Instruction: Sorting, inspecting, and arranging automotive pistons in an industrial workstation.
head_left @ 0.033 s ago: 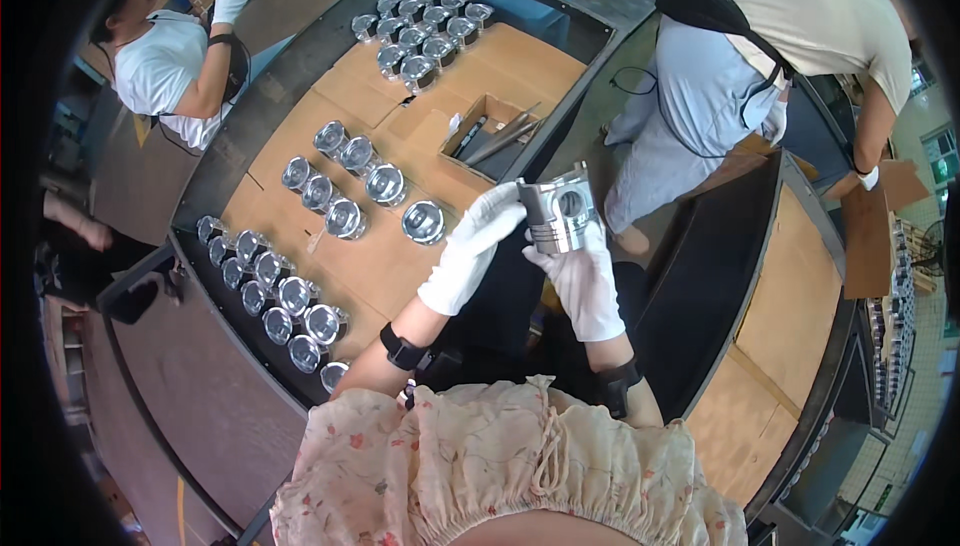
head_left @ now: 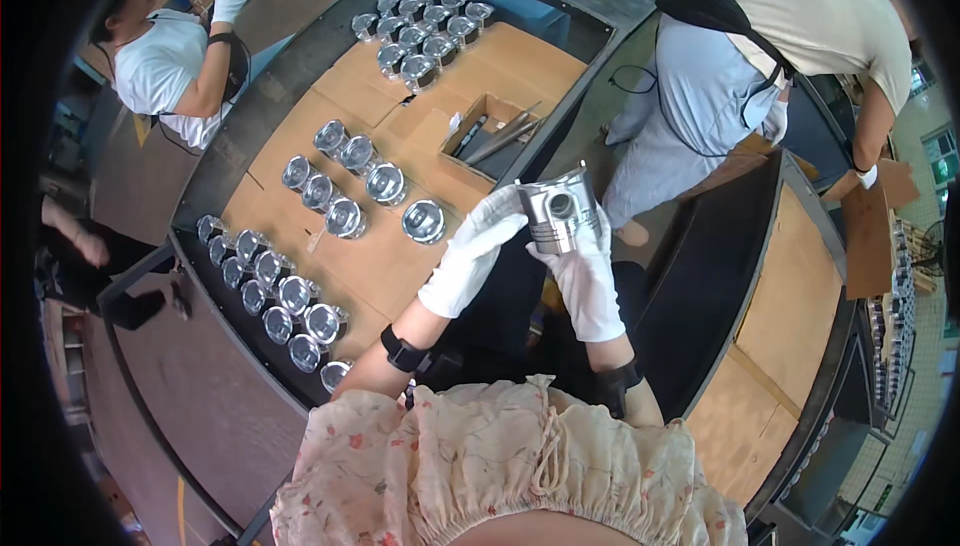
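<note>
A shiny metal engine piston (head_left: 560, 208) is held up in front of me, its ringed end pointing down and a round pin hole facing me. My right hand (head_left: 582, 291), in a white glove, grips it from below and along its right side. From the left, my white-gloved left hand (head_left: 476, 248) presses its fingers to the piston's side; some fingertips are hidden behind the metal. The nearest loose piston (head_left: 424, 222) stands on the cardboard-lined table (head_left: 390, 271), just left of my left hand. More pistons (head_left: 296, 296) stand in rows on that table.
An open cardboard box (head_left: 448, 146) with pens and tools lies on the table. A raised dark rim (head_left: 235, 346) borders it. Another cardboard-covered bench (head_left: 790, 306) stands at right. One co-worker (head_left: 700, 66) bends at the upper right; another (head_left: 175, 71) lifts a part at upper left.
The piston has turned in my hands, so its pin hole now faces me more directly. At far left, a passing person's legs have shifted.
</note>
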The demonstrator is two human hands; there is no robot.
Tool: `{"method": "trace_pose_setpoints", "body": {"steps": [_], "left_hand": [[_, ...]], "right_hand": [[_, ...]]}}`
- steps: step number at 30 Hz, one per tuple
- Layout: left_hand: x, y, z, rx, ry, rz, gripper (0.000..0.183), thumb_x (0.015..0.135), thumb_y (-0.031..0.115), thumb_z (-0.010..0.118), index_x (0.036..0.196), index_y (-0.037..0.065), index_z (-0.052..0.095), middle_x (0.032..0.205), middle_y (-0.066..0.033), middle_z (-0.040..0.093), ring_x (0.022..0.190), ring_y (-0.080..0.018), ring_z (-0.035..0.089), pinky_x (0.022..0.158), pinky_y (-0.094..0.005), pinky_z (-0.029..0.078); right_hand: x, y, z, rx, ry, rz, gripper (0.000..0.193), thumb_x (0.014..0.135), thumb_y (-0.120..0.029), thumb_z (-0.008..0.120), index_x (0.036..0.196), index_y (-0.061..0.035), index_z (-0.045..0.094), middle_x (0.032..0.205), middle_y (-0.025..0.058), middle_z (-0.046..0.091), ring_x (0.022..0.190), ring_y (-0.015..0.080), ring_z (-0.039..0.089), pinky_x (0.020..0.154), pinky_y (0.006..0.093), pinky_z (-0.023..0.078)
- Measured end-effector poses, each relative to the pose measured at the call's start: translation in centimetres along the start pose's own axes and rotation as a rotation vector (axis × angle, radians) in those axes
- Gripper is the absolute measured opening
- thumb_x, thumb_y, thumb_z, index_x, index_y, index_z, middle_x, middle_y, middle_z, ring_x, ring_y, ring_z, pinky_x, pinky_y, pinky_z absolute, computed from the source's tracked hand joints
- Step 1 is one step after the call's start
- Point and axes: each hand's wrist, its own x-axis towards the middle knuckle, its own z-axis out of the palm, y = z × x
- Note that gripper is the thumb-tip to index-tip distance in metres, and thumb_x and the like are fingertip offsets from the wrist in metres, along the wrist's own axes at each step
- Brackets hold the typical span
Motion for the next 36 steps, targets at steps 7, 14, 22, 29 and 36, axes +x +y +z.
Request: {"method": "trace_pose_setpoints", "body": {"steps": [7, 14, 22, 29, 36], "left_hand": [[0.7, -3.1, -0.8, -0.307, -0.061, -0.034, 0.056, 0.091, 0.008, 0.053, 0.144, -0.001, 0.040, 0.141, -0.0123, 0.051, 0.130, -0.0221, 0.050, 0.112, -0.0369, 0.036], [-0.3, -1.2, 2.9, 0.449, 0.109, 0.139, 0.084, 0.079, 0.016, 0.078, 0.146, -0.003, 0.032, 0.134, -0.0145, 0.057, 0.123, -0.0236, 0.057, 0.106, -0.0368, 0.044], [-1.9, -0.4, 5.9, 1.140, 0.123, 0.772, 0.104, 0.063, 0.019, 0.092, 0.145, -0.003, 0.033, 0.123, -0.0187, 0.062, 0.109, -0.0306, 0.066, 0.093, -0.0382, 0.054], [-2.1, -1.1, 4.3, 0.922, 0.131, 0.730, 0.105, 0.063, 0.016, 0.092, 0.146, -0.004, 0.031, 0.120, -0.0179, 0.065, 0.108, -0.0289, 0.067, 0.094, -0.0368, 0.054], [-2.6, -0.6, 2.8, 1.012, 0.139, 0.633, 0.115, 0.060, 0.016, 0.093, 0.149, -0.003, 0.023, 0.121, -0.0167, 0.062, 0.107, -0.0285, 0.066, 0.092, -0.0380, 0.054]], "right_hand": [[-0.4, 2.0, 0.6, -0.888, 0.072, -0.462, 0.107, 0.067, 0.001, 0.086, 0.152, -0.0063, 0.022, 0.132, 0.0123, 0.042, 0.120, 0.0214, 0.052, 0.097, 0.0362, 0.052], [-0.7, 1.3, 0.0, -0.036, 0.069, 0.076, 0.071, 0.095, -0.029, 0.063, 0.153, -0.0080, 0.027, 0.142, 0.0107, 0.045, 0.126, 0.0224, 0.052, 0.105, 0.0387, 0.045], [-0.1, -0.1, 0.0, 0.316, -0.028, 0.209, 0.065, 0.103, -0.053, 0.041, 0.148, -0.0063, 0.040, 0.132, 0.0127, 0.060, 0.119, 0.0223, 0.059, 0.104, 0.0365, 0.046], [-0.3, -1.2, 1.5, 0.100, -0.025, 0.153, 0.064, 0.103, -0.048, 0.046, 0.150, -0.0055, 0.035, 0.130, 0.0122, 0.060, 0.117, 0.0200, 0.059, 0.101, 0.0353, 0.048], [0.4, 0.3, 1.4, 0.147, 0.045, 0.245, 0.062, 0.103, -0.049, 0.046, 0.146, -0.0042, 0.040, 0.119, 0.0126, 0.066, 0.108, 0.0199, 0.064, 0.095, 0.0362, 0.052]]}}
